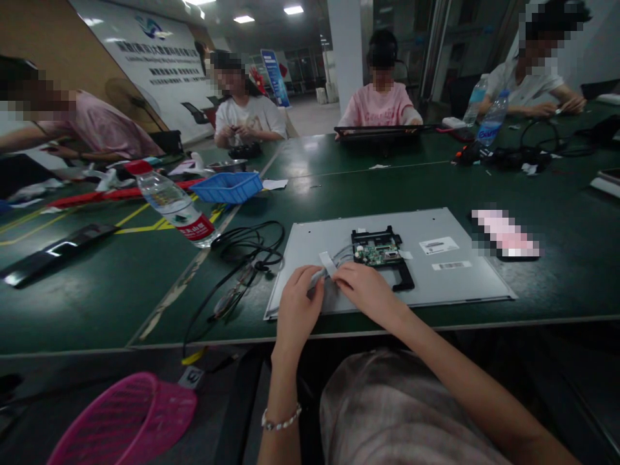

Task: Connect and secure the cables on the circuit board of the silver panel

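A flat silvery panel lies on the table before me, with two white labels on its right side. On its middle sits a black plastic bracket carrying a green circuit board. Grey cables run from the board leftward to my fingers. My right hand pinches a short white strip, tape-like, which sticks up between the hands. My left hand is closed over the panel's left part, its thumb and fingers around something pale grey whose kind I cannot make out.
Left of the panel are a tangled black cable, a water bottle and a blue tray. A phone lies to the right. A pink basket stands below the table edge. Several people sit around the table.
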`<state>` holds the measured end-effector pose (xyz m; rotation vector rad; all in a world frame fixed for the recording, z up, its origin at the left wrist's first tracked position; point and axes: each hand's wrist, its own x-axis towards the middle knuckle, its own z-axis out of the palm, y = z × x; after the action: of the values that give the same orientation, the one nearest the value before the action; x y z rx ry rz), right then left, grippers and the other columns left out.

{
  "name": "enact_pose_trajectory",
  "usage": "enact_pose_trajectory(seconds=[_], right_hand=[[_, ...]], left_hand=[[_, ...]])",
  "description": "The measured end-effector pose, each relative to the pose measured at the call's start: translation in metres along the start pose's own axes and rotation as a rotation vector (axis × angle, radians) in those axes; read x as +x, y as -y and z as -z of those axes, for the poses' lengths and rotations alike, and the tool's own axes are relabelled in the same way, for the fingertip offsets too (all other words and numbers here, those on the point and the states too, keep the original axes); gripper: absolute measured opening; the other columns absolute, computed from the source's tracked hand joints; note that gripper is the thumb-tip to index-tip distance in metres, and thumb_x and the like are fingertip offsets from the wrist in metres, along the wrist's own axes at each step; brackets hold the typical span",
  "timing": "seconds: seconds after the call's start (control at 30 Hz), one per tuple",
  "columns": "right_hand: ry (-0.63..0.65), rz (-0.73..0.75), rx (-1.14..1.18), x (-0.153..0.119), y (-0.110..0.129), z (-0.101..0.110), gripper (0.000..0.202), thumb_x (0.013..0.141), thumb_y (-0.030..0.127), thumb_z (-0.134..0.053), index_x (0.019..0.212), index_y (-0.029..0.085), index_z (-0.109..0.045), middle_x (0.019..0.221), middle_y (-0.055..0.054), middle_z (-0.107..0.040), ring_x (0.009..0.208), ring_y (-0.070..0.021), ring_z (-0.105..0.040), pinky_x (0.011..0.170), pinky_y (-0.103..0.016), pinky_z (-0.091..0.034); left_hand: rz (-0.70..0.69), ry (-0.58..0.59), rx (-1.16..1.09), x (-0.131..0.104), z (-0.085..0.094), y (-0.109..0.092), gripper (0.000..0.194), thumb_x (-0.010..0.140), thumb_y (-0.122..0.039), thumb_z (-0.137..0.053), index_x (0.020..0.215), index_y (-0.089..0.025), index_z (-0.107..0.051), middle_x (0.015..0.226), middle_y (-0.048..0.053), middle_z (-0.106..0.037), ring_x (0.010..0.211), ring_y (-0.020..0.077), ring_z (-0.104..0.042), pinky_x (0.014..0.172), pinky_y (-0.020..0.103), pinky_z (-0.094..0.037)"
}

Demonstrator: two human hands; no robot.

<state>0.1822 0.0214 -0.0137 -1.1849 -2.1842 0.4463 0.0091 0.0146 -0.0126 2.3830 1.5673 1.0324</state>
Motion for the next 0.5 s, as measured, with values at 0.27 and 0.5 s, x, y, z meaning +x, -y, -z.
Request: enact_pose_trajectory(seconds=[0.27, 0.5], right_hand=[[-0.009, 0.023, -0.046, -0.005, 0.001, 0.001, 0.02, 0.09, 0.012, -0.05, 0.096, 0.018, -0.067, 0.1, -0.007, -0.069, 0.098, -0.0196, -0.061, 0.087, -0.033, -0.047], [0.015, 0.103, -0.029, -0.011, 0.004, -0.001, 0.02, 0.09, 0.013, -0.05, 0.099, 0.014, -0.067, 0.104, -0.011, -0.07, 0.107, -0.0219, -0.059, 0.098, -0.038, -0.045]], left_hand=[[-0.071, 0.094, 0.154, 0.002, -0.006, -0.004, 0.035, 0.093, -0.016, -0.039, 0.125, -0.019, -0.053, 0.127, 0.01, -0.059, 0.12, 0.023, -0.053, 0.103, 0.043, -0.043], [-0.048, 0.159, 0.227, 0.003, -0.012, -0.012, 0.033, 0.093, -0.014, -0.039, 0.121, -0.017, -0.057, 0.124, 0.011, -0.063, 0.118, 0.0228, -0.056, 0.102, 0.042, -0.044]])
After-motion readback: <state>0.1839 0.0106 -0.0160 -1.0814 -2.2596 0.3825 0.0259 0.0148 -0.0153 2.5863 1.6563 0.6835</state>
